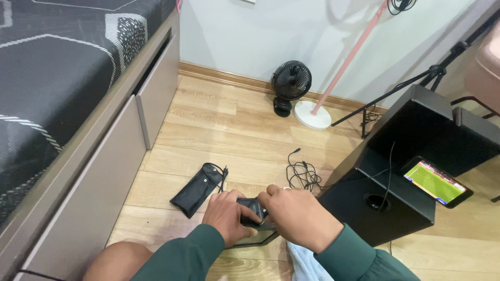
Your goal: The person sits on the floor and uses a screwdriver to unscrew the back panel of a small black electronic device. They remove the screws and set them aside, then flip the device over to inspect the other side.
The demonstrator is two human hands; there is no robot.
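Black device (253, 208), pouch (198, 188) left, cables (303, 174) behind

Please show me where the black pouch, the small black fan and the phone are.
black pouch (198, 190), head view, middle of its flap.
small black fan (291, 80), head view, grille centre.
phone (436, 183), head view, lit screen.

A single lit screen is seen: a phone (436, 182) lying tilted on the stepped ledge of a black speaker cabinet (411, 156) at the right. Its rectangular display is shown mostly bright green, edged with red and yellow bands, within a thin black frame.
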